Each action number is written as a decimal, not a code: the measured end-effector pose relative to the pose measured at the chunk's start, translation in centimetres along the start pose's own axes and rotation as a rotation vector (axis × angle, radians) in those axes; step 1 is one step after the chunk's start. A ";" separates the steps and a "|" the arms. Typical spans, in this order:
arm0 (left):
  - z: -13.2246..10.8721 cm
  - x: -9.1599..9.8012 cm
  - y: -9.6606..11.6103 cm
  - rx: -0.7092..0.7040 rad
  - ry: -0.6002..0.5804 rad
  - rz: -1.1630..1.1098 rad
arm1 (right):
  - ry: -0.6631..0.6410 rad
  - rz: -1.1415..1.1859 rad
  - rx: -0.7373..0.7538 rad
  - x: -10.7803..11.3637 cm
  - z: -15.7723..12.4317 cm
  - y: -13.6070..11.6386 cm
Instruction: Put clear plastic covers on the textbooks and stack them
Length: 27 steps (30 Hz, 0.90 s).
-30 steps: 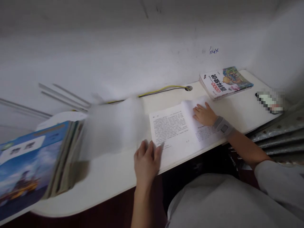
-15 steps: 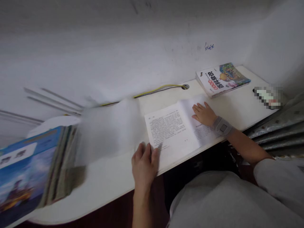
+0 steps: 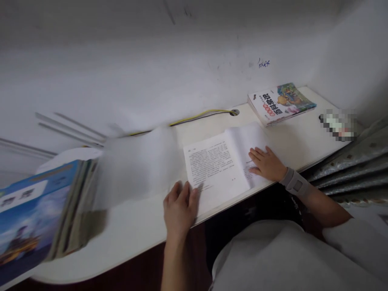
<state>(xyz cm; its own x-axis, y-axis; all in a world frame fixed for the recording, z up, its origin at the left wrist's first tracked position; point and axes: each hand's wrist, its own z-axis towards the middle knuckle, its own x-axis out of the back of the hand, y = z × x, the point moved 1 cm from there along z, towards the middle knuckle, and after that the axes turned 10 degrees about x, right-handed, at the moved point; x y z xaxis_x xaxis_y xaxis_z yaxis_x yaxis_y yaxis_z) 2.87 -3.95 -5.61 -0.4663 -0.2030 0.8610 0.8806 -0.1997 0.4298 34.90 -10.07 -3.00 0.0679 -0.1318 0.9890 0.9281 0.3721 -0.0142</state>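
Note:
An open book (image 3: 212, 161) with printed text lies on the white desk in front of me. A translucent plastic cover (image 3: 139, 165) spreads out flat from its left side. My left hand (image 3: 181, 205) rests at the lower left corner of the book, palm down with the fingers apart, where the cover meets the page. On the right-hand page, my right hand (image 3: 268, 163) lies flat with fingers spread, covering part of the text. A grey band (image 3: 294, 182) is around my right wrist.
Several books (image 3: 39, 214) are stacked at the left, the top one blue. A colourful book pile (image 3: 281, 103) sits at the back right, near a blurred-out phone-like item (image 3: 338, 125). A yellow cable (image 3: 200, 115) runs along the wall into a desk hole. A patterned curtain (image 3: 354, 169) hangs at right.
My right hand has slid down the right-hand page toward the desk's front edge, uncovering the page's upper part. My left hand stays at the book's lower left corner.

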 end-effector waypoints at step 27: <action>8.1 5.9 5.4 0.557 -0.694 -0.759 | 0.141 0.191 0.155 -0.9 0.3 -2.6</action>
<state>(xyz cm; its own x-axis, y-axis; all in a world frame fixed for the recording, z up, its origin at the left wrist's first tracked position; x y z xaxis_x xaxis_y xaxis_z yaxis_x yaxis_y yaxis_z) 5.58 1.53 3.96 -0.8938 0.3899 0.2218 0.3918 0.4378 0.8092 32.34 -10.62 -3.79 0.2961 -0.1680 0.9403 0.8272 0.5372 -0.1645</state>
